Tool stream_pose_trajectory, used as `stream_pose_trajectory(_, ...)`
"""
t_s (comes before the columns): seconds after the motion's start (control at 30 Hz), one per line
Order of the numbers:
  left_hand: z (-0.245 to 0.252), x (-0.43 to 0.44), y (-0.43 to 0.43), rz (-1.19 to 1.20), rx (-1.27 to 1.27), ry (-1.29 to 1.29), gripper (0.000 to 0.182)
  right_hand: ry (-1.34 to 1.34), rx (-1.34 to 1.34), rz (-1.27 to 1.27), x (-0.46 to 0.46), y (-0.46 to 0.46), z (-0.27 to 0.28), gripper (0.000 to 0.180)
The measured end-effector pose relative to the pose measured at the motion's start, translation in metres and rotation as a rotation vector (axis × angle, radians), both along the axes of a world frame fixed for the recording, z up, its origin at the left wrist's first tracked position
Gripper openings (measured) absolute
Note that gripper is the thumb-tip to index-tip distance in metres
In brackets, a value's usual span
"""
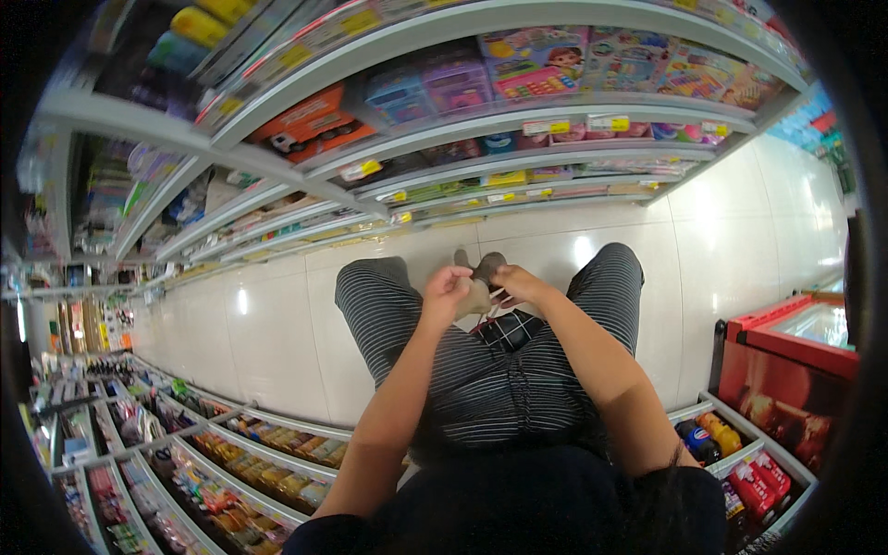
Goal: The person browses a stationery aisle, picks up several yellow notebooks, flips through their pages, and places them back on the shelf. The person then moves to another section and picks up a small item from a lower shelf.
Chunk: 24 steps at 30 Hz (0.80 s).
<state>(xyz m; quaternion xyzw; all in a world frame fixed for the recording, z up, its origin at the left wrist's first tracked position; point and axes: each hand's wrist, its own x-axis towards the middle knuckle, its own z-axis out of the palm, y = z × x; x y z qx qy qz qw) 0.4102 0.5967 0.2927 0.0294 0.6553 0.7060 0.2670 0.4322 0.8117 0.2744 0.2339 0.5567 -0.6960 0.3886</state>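
My left hand point(446, 286) is raised between my knees, its fingers curled and thumb near the index finger; whether it pinches something thin I cannot tell. Against it lies a beige, soft-looking item point(474, 297), blurred. My right hand point(517, 284) reaches in from the other side, fingers bent beside that item, with thin reddish strands below them. Its grip is unclear. Just beyond the hands are brown rounded shapes point(491, 263), too blurred to name. Under the hands, a black fabric piece with a white grid pattern point(512, 329) rests at my lap, over dark striped trousers point(479, 388).
Ahead stands a metal shelf unit point(485, 161) with boxed toys and price tags. Pale floor tiles point(263, 312) run below it. Close behind me are low shelves of packaged goods point(277, 444). Drink bottles point(721, 433) and a red chest freezer point(784, 374) stand at right.
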Motion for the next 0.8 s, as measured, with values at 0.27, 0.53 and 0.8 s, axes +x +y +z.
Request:
stream_pose_trajectory(0.27, 0.041, 0.009, -0.016, -0.239, 0.092, -0.1, 0.03, 0.159, -0.063, -0.558, -0.007, -0.061, 0.057, 0.032)
stream_pose_trajectory(0.53, 0.047, -0.036, 0.002, 0.258, 0.149, -0.145, 0.056, 0.58, 0.173, -0.052, -0.026, -0.063, 0.073, 0.038)
stream_pose_trajectory(0.8, 0.018, -0.132, -0.056, 0.803, -0.143, 0.106, 0.039, 0.703, 0.442, 0.063, -0.032, 0.02, 0.056, 0.031)
